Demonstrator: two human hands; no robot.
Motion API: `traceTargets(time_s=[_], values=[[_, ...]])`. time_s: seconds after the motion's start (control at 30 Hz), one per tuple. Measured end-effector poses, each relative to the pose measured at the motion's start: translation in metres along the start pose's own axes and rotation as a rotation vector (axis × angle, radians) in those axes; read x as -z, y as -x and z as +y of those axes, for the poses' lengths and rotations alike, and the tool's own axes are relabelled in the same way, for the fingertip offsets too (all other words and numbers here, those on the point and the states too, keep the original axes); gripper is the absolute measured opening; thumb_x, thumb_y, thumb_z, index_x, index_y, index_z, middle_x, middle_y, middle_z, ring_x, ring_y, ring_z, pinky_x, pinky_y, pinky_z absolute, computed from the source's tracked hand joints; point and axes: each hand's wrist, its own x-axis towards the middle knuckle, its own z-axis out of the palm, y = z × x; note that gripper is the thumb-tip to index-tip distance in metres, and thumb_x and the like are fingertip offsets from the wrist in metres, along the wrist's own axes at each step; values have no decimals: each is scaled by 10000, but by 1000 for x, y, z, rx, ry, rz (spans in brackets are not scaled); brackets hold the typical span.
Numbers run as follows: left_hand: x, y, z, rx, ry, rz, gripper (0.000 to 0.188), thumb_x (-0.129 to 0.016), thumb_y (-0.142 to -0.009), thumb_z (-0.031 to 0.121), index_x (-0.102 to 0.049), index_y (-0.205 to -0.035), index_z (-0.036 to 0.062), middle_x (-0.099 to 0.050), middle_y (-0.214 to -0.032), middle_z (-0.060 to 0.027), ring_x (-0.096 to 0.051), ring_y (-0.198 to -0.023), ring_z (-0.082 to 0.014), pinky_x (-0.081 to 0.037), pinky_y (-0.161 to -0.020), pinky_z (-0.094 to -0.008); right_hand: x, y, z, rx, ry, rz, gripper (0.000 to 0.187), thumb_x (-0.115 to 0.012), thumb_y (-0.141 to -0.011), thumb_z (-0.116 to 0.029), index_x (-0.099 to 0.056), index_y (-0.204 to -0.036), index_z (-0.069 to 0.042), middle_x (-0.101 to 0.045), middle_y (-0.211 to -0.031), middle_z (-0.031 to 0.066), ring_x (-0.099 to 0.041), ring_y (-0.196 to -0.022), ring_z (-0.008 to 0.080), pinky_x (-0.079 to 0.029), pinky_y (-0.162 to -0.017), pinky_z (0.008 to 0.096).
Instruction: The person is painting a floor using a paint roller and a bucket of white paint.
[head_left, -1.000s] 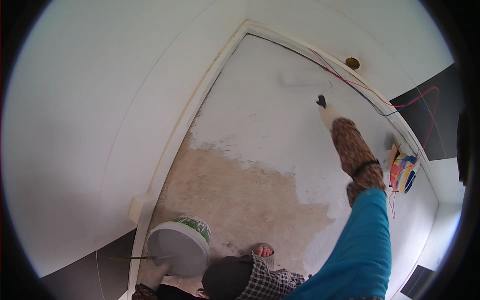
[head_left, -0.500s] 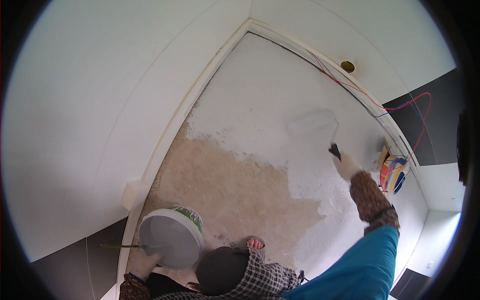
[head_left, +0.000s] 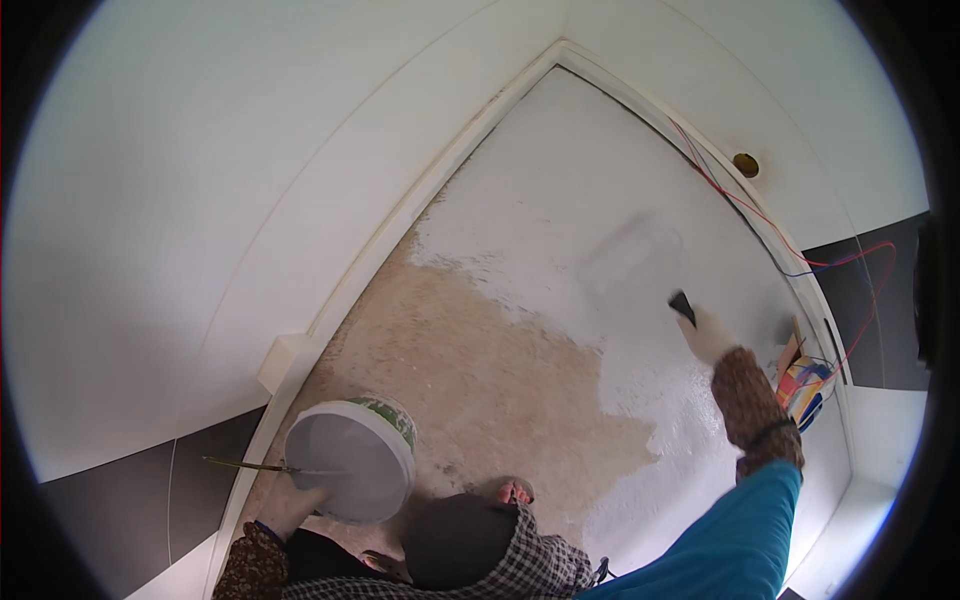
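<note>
Right hand (head_left: 710, 336) grasps the black-handled paint roller (head_left: 682, 307), head blurred over pale-grey coated floor (head_left: 560, 190); left hand (head_left: 292, 503) at the round white-and-green plastic bucket (head_left: 390, 412), grip unclear: a lopsided pull could spill the grey paint (head_left: 362, 482).

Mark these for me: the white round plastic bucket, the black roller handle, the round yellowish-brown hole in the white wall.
White round plastic bucket (head_left: 395, 412): head view, green-printed outer side.
Black roller handle (head_left: 682, 307): head view, its visible middle.
Round yellowish-brown wall hole (head_left: 746, 165): head view, centre of opening.
</note>
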Motion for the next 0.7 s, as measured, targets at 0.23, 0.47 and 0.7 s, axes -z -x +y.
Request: traceTargets(time_s=[0.23, 0.47, 0.7], values=[[-4, 2, 11, -67, -33, 47, 565, -682, -749, 142, -532, -1242, -90, -641, -1123, -192, -643, -1011, -256, -530, -869, -339, 24, -181, -144, 181, -39, 119, 459, -521, -939, -382, -578, -1189, -1, -654, -1082, 266, -619, -1038, 437, -489, -892, 508], [-4, 1, 9, -79, 53, 57, 574, -690, -745, 147, -529, -1244, -88, -640, -1127, -190, -638, -1022, -247, -524, -879, -339, 42, -176, -154, 245, 23, 126, 484, -513, -937, -428, -613, -1104, 15, -664, -1018, 265, -622, -1000, 437, -485, -855, 502], [4, -11, -21, 8, 90, -73, 574, -686, -759, 169, -527, -1248, -87, -643, -1112, -189, -651, -972, -236, -543, -817, -331, 77, -94, -56, 131, 313, -54, 452, -512, -939, -410, -598, -1093, 6, -660, -1045, 252, -630, -1003, 417, -486, -871, 500]])
